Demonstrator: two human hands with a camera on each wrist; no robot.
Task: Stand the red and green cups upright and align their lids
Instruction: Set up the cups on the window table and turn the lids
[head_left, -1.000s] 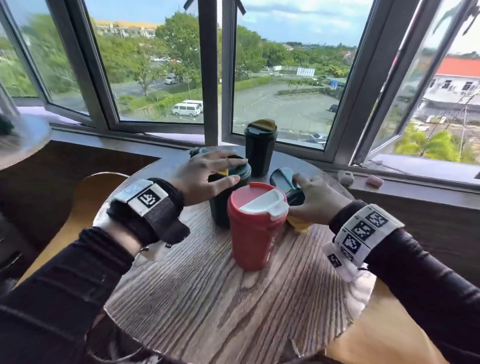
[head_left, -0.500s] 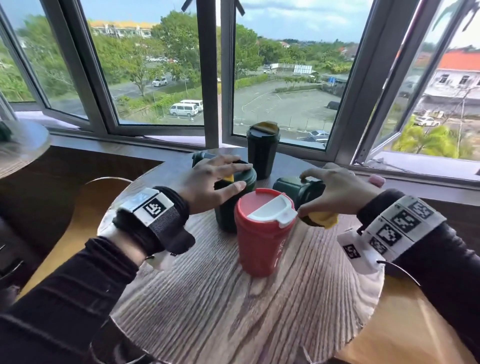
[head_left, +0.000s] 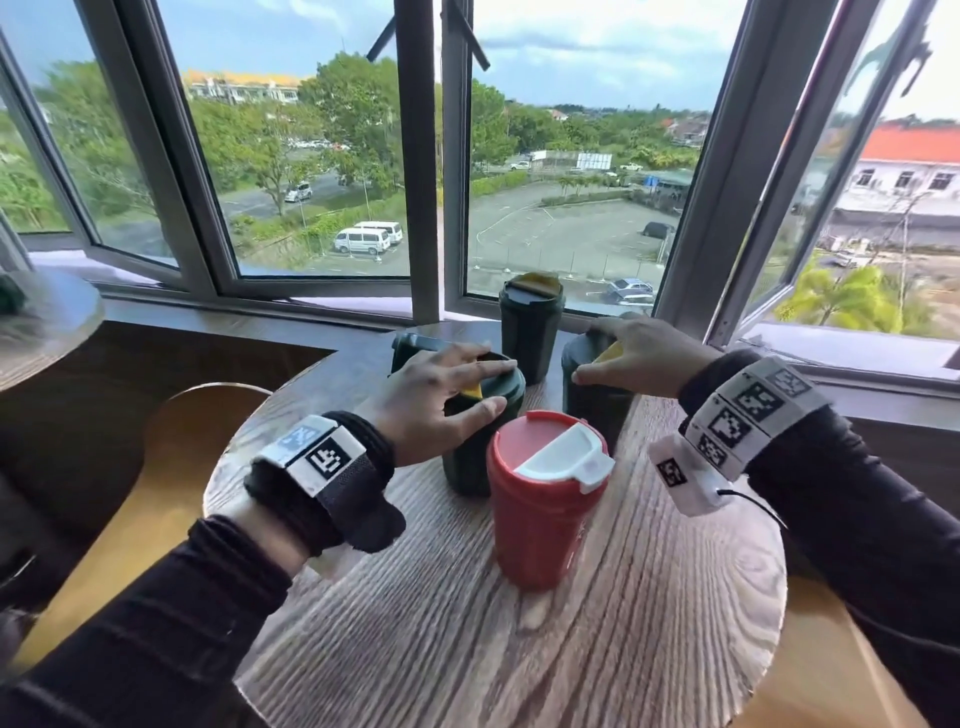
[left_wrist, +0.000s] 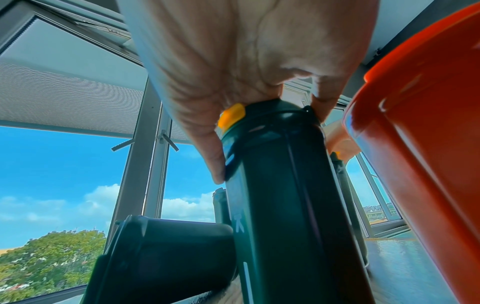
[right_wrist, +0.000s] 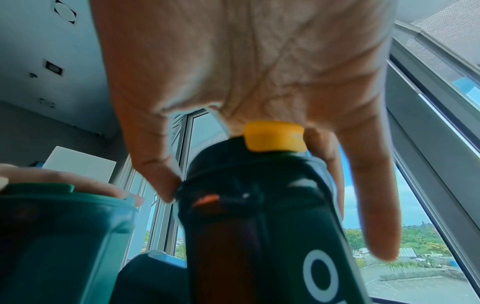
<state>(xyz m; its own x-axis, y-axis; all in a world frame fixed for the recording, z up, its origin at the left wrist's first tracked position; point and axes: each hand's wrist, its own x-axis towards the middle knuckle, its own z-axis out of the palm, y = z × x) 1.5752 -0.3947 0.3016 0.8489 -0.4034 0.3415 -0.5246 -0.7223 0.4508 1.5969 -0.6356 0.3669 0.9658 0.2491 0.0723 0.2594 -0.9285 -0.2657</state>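
**Both hands on green cups, red one standing in the middle**

While the red cup (head_left: 540, 499) stands upright at the centre of the head view on the round wooden tabletop (head_left: 467, 649), with its white lid flap (head_left: 563, 454) angled toward the right of the frame, each hand is busy with a dark green cup behind it.

Left hand (head_left: 441, 400) comes down from above on the green cup left of centre (head_left: 472, 447). Its thumb and fingers are curled over the lid rim, so it's gripping the top. You can see this well in the left wrist view, where a yellow tab (left_wrist: 232, 115) pokes out from under the palm. That cup stands upright, just beside the red one.

Right hand (head_left: 641, 358) is doing the same thing to the green cup on the right (head_left: 597, 395), fingers draped over the lid and thumb pressed at the rim, with the yellow tab (right_wrist: 275, 135) showing under the palm in the right wrist view. That cup looks upright or close to it, hard to say exactly.

A third green cup (head_left: 531, 322) stands upright at the back near the window frame, untouched. A fourth one (left_wrist: 166, 259) lies on its side at the lower left of the left wrist view, right behind the left-hand cup.
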